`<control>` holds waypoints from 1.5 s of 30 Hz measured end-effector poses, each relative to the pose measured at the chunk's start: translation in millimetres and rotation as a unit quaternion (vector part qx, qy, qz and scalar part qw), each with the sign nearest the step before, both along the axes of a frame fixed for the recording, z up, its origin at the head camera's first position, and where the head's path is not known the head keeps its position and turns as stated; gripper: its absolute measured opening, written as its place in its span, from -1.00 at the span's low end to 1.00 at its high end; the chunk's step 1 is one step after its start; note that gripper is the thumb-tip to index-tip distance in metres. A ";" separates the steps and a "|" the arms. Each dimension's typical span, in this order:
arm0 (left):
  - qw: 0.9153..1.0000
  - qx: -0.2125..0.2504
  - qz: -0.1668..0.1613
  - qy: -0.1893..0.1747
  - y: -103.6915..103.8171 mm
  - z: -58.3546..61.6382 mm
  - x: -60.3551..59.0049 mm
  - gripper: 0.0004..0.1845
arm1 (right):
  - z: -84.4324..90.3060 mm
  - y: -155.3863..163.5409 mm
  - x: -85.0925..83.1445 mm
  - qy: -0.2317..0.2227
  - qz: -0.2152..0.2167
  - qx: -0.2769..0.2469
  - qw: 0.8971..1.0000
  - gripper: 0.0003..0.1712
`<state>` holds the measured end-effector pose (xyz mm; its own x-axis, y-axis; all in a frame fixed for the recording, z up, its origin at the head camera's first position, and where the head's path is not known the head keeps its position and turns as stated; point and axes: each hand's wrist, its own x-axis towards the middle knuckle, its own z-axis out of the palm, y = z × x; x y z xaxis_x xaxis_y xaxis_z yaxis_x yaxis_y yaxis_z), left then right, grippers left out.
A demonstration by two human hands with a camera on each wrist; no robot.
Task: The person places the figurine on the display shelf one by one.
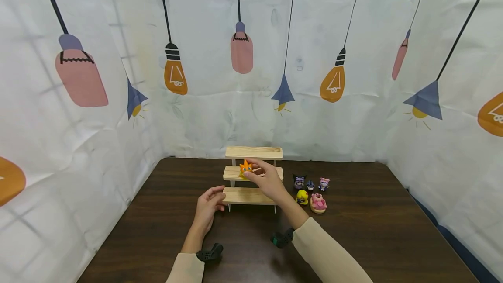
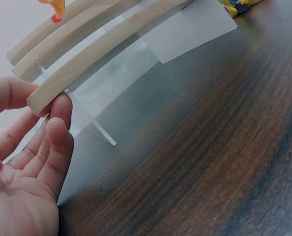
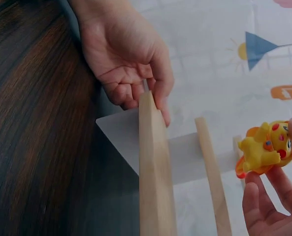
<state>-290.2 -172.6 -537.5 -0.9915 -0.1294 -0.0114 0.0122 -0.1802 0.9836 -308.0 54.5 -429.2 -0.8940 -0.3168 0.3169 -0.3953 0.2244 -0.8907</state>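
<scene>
Left hand (image 1: pixel 208 205) on the stand (image 1: pixel 244 195), right hand (image 1: pixel 272 182) on the toy (image 1: pixel 246 169)

On the far left, white cloth (image 1: pixel 129 152) printed with lamps and bulbs runs beside the dark wooden table (image 1: pixel 153 226), then continues behind it and along the right side. The left arm comes in with a cream sleeve (image 1: pixel 187 269) and a black device (image 1: pixel 210 253) at the wrist. Its hand grasps the left end of the stand's lowest tier, pinching the wood between thumb and fingers.

The stand has three pale wooden tiers, rising toward the back on clear supports, and stands near the table's far edge. The toy, yellow with orange and with red cheeks, is by the middle tier, left of its centre; whether it touches the wood is hard to tell. The right hand reaches in from the right and grasps it by fingertips and thumb. A second black device (image 1: pixel 282 238) sits at that wrist, beside another cream sleeve.

Right of the stand, five more figures stand close together: a yellow one (image 1: pixel 301 197) and a pink one (image 1: pixel 318 203) in front, with a dark one (image 1: pixel 299 182), a small blue one (image 1: pixel 310 185) and a pink-and-white one (image 1: pixel 324 184) behind.
</scene>
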 end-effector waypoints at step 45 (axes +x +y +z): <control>1.000 -0.005 0.000 0.005 0.4 -0.7 -0.6 -0.60 | -13.5 -39.8 -26.6 -0.002 -0.025 0.007 1.000 -0.49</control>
